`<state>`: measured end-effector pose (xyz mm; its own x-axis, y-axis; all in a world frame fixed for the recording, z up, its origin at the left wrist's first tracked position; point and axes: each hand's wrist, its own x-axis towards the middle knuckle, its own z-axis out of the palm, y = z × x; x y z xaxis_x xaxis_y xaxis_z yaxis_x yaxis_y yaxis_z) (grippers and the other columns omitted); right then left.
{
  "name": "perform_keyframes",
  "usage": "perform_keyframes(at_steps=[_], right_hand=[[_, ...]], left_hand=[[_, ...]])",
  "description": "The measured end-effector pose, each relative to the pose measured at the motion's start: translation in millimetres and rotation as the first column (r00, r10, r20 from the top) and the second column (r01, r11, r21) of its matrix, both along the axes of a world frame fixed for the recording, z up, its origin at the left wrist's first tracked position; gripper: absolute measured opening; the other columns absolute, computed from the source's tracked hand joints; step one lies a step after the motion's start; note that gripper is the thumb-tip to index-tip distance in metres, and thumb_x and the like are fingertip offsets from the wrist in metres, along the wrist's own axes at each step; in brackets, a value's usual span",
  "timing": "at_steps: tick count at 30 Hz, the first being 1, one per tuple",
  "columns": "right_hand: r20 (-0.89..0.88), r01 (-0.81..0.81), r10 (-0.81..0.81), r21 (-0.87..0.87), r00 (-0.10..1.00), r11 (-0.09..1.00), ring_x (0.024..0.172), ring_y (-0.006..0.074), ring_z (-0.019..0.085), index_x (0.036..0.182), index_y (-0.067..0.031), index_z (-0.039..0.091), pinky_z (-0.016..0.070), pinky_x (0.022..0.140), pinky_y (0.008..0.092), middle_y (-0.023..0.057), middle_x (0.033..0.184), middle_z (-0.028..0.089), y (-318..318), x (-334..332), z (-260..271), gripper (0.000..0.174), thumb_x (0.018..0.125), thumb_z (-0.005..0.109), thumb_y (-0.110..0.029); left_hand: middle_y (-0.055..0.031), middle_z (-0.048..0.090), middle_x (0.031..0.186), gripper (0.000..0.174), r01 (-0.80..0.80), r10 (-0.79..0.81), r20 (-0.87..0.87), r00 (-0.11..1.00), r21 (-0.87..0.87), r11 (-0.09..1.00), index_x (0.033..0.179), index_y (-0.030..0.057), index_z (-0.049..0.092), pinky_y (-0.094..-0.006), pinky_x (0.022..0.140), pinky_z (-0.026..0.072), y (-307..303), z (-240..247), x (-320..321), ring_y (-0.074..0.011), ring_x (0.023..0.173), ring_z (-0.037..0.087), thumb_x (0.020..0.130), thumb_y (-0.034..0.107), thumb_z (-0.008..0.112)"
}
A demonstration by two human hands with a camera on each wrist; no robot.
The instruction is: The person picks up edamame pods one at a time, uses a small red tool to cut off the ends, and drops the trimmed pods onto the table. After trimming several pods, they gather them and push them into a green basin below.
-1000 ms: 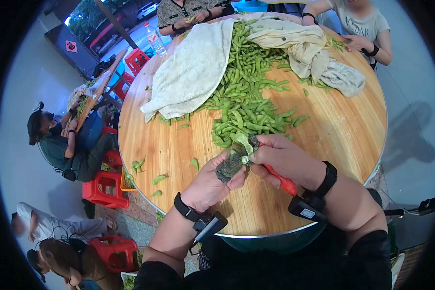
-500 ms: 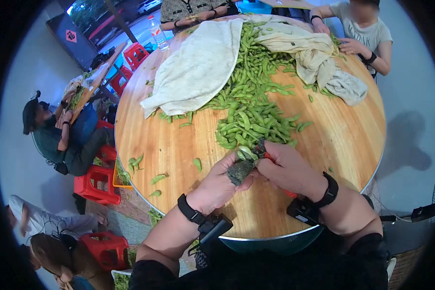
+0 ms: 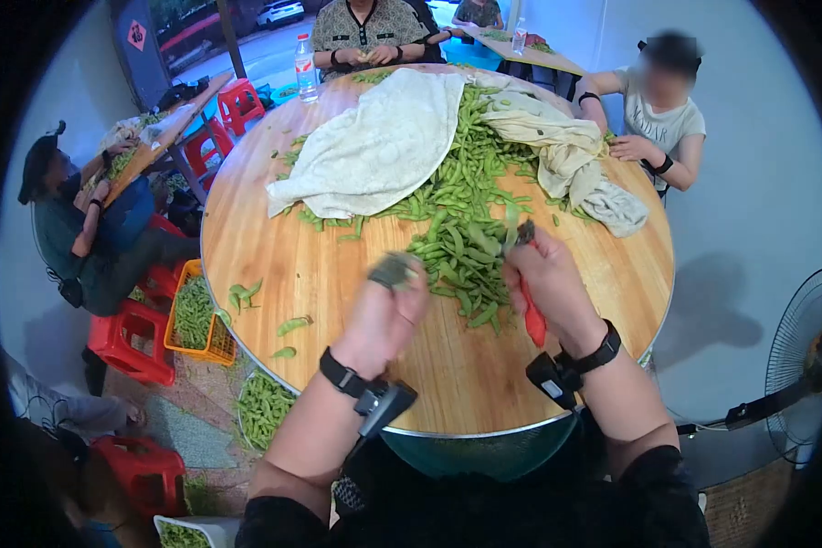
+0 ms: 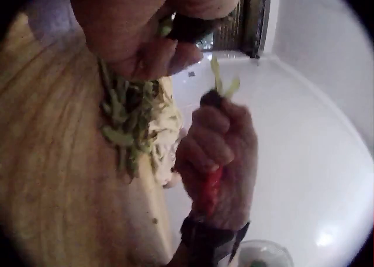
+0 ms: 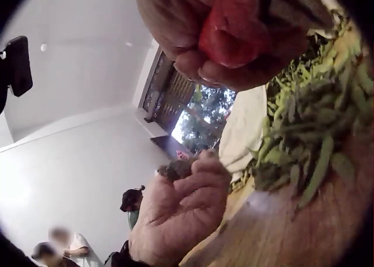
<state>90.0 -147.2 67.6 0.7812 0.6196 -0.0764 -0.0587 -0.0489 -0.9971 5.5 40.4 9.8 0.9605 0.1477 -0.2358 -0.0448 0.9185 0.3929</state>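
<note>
My left hand (image 3: 381, 315) is raised over the round wooden table (image 3: 320, 265) and pinches a small dark grey-green piece (image 3: 393, 271) at its fingertips. That piece (image 5: 175, 170) also shows in the right wrist view. My right hand (image 3: 543, 279) grips red-handled scissors (image 3: 533, 321), and a green pod (image 3: 512, 222) sticks up at their tip. In the left wrist view the red handle (image 4: 210, 188) runs through the curled fingers. A long pile of green bean pods (image 3: 466, 205) lies between and beyond both hands, which are apart.
Two pale cloths (image 3: 374, 146) (image 3: 571, 160) cover parts of the pile. People sit around the table and at another on the left. An orange crate of pods (image 3: 192, 315), red stools (image 3: 128, 342), a water bottle (image 3: 305, 68) and a fan (image 3: 799, 352) stand around.
The hands were together at a pod near the table's front. They have parted: the left moved left with the dark piece, the right lifted away with scissors and pod.
</note>
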Motion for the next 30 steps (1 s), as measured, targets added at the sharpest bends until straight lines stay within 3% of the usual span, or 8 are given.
perform_keyframes(at_steps=[1,4,6,13,18,20,22,30], right_hand=[[0.076,0.027,-0.025,-0.022,0.997,0.999,0.045,0.0083,0.049,0.085,-0.003,0.051,0.0385,0.04,0.0232,0.0011,0.063,0.052,5,0,5,0.015,0.089,0.052,-0.018],[0.164,0.056,-0.021,-0.21,0.986,0.976,0.049,0.0173,0.055,0.086,-0.003,0.051,0.0426,0.043,0.0296,0.0057,0.063,0.055,28,-25,6,0.014,0.087,0.053,-0.017],[0.774,-0.123,0.468,-0.463,0.427,0.878,0.055,0.0323,0.058,0.085,-0.0016,0.049,0.0464,0.05,0.0385,0.0152,0.066,0.058,36,-30,-9,0.014,0.084,0.054,-0.015],[0.657,0.225,0.716,-0.753,0.235,0.618,0.069,0.036,0.059,0.085,-0.0021,0.048,0.0461,0.056,0.0444,0.0185,0.076,0.057,-2,-16,-22,0.014,0.085,0.05,-0.016],[0.71,0.166,0.605,-0.687,0.36,0.708,0.071,0.0346,0.06,0.095,-0.0039,0.049,0.0489,0.058,0.0388,0.0163,0.084,0.059,-11,4,-28,0.014,0.084,0.054,-0.011],[0.766,0.102,0.466,-0.56,0.443,0.822,0.071,0.0338,0.06,0.1,-0.0045,0.05,0.0495,0.059,0.0369,0.0156,0.085,0.059,-11,13,-28,0.019,0.083,0.056,-0.01],[0.58,-0.021,0.113,-0.162,0.807,0.987,0.072,0.0337,0.062,0.096,-0.0002,0.049,0.049,0.057,0.0402,0.0181,0.084,0.061,-3,9,-16,0.02,0.08,0.059,-0.01],[0.85,-0.001,0.373,-0.401,0.372,0.916,0.064,0.0326,0.061,0.102,-0.0023,0.051,0.049,0.054,0.0364,0.0177,0.075,0.06,-4,0,-26,0.022,0.082,0.057,-0.01]], left_hand=[[-0.0009,0.053,0.075,0.009,-0.112,0.121,0.024,0.992,-0.226,0.968,0.091,0.0075,0.055,-0.0222,0.049,0.034,9,12,-5,-0.0098,0.056,0.042,0.089,0.016,0.051],[-0.0041,0.05,0.075,0.013,-0.096,0.17,0.416,0.893,-0.192,0.977,0.094,0.0017,0.052,-0.0233,0.05,0.0356,40,1,-12,-0.0115,0.057,0.042,0.088,0.013,0.052],[-0.0077,0.049,0.078,0.015,-0.317,0.387,0.395,0.833,-0.232,0.92,0.095,-0.0012,0.051,-0.024,0.051,0.0365,44,11,-18,-0.0131,0.06,0.042,0.086,0.011,0.052],[-0.0087,0.055,0.075,0.016,-0.349,0.375,0.181,0.909,-0.164,0.923,0.092,0.002,0.052,-0.022,0.047,0.041,40,17,-17,-0.0149,0.059,0.05,0.088,0.018,0.054],[-0.0015,0.056,0.069,0.025,-0.089,0.073,-0.11,0.991,-0.149,0.985,0.083,0.0122,0.054,-0.0192,0.039,0.0349,15,12,-6,-0.0096,0.05,0.045,0.089,0.036,0.057],[-0.0002,0.053,0.067,0.029,0.283,-0.223,-0.18,0.958,0.466,0.838,0.085,0.0118,0.054,-0.0178,0.038,0.0296,5,7,-11,-0.0074,0.048,0.04,0.089,0.041,0.055],[0.0021,0.049,0.066,0.029,0.337,-0.271,-0.206,0.94,0.459,0.822,0.088,0.0115,0.054,-0.0192,0.039,0.0251,-3,9,-11,-0.0062,0.047,0.037,0.09,0.041,0.054],[0.0005,0.046,0.068,0.024,0.484,-0.454,-0.182,0.872,0.454,0.748,0.094,0.0065,0.055,-0.0187,0.04,0.0248,-11,10,-10,-0.0061,0.05,0.036,0.094,0.03,0.05]])
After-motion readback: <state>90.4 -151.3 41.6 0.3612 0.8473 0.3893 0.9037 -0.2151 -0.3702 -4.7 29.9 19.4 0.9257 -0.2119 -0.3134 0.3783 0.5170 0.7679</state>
